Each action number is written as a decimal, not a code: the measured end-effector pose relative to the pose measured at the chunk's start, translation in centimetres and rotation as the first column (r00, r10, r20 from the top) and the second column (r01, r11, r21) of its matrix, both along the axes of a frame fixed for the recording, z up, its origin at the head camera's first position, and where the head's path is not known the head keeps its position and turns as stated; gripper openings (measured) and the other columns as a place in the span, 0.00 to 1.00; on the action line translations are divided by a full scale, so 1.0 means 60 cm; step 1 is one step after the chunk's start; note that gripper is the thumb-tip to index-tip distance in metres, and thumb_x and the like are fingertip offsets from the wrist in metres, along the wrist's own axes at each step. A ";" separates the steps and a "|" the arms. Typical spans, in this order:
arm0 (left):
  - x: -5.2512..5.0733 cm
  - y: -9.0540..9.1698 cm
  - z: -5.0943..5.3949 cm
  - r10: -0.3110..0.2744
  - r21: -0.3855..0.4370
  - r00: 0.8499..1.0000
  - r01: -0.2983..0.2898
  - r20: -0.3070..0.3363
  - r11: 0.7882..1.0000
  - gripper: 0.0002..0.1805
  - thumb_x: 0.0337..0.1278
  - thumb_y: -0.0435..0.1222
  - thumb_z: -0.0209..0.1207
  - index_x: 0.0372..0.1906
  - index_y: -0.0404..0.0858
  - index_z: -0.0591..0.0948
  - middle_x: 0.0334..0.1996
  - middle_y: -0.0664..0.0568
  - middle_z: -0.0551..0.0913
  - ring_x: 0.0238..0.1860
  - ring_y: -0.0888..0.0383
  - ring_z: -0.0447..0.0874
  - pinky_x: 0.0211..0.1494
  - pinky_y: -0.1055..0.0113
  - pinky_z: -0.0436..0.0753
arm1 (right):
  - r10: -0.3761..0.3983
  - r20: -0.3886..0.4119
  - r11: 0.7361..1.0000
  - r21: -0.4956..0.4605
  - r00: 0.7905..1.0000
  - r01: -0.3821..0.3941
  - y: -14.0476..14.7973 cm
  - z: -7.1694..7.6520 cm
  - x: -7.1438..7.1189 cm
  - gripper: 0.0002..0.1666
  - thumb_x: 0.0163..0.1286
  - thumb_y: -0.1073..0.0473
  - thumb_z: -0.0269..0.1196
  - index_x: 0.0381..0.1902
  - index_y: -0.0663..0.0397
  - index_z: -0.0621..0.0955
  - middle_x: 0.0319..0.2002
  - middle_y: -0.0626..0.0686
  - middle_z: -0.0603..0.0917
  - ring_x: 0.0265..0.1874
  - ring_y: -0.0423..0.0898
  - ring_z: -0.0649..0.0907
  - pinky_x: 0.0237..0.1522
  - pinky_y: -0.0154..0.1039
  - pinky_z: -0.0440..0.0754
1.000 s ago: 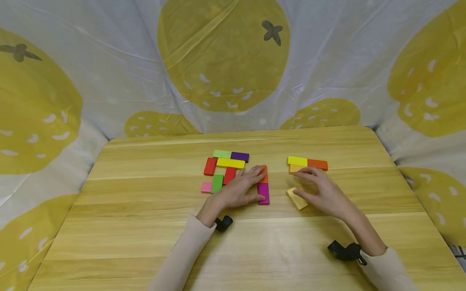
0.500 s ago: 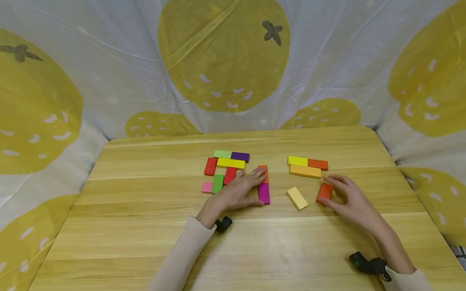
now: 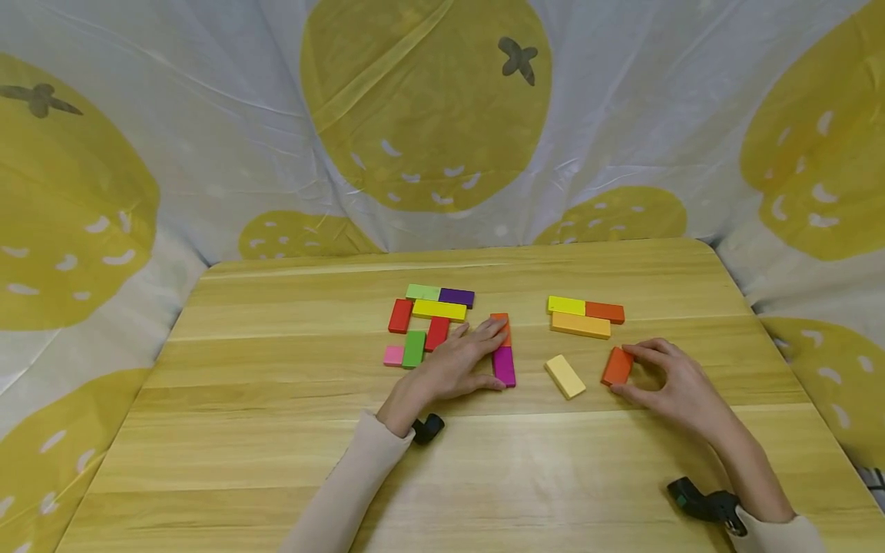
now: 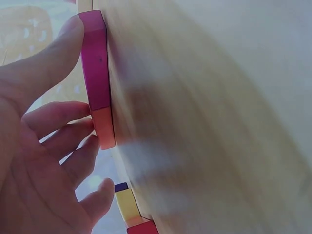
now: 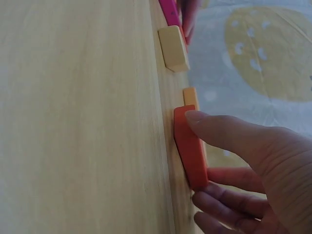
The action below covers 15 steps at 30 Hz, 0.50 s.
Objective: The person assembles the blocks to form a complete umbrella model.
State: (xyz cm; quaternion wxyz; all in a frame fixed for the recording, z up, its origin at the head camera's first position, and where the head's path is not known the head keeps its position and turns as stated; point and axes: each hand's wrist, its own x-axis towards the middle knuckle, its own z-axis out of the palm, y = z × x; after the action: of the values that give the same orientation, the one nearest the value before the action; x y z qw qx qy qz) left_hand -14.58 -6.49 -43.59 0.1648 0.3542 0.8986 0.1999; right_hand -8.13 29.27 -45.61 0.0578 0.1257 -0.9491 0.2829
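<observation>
My left hand [image 3: 452, 361] rests along the left side of two blocks set end to end, an orange block [image 3: 507, 339] and a magenta block [image 3: 504, 367]. Its thumb touches the magenta block's near end, and fairly straight fingers lie against the orange one, partly covering it. On the right, my right hand [image 3: 681, 392] pinches a red-orange block [image 3: 617, 365] between thumb and fingertips, the block lying on the table. The right wrist view shows that thumb on one end of the block. A pale yellow block [image 3: 565, 376] lies slanted between the hands, touched by neither.
Left of the left hand lies a group of flat blocks, among them a yellow block [image 3: 439, 310], a green block [image 3: 414, 349] and a pink block [image 3: 393, 355]. Behind the right hand, a light orange block [image 3: 581, 325] touches two more. Patterned cloth [image 3: 429, 115] hangs behind the wooden table [image 3: 484, 476].
My right hand has moved right, away from the pale yellow block, and now pinches the red-orange block. The magenta block's near end has shifted slightly right; my left hand has barely moved.
</observation>
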 end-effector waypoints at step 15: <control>0.001 -0.001 -0.003 0.022 0.045 0.996 -0.026 0.091 0.999 0.48 0.66 0.51 0.66 0.82 0.40 0.56 0.85 0.52 0.47 0.86 0.56 0.40 0.86 0.46 0.48 | 0.017 0.029 0.998 -0.069 0.999 -0.015 0.000 -0.006 -0.003 0.35 0.56 0.54 0.81 0.59 0.61 0.84 0.56 0.62 0.83 0.59 0.67 0.79 0.56 0.68 0.75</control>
State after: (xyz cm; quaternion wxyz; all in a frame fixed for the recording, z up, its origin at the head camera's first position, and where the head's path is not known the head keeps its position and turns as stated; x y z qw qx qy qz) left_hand -14.50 -6.57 -43.76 0.1945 0.3378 0.8895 0.2384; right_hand -8.30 29.28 -45.97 0.0459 0.1270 -0.9385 0.3177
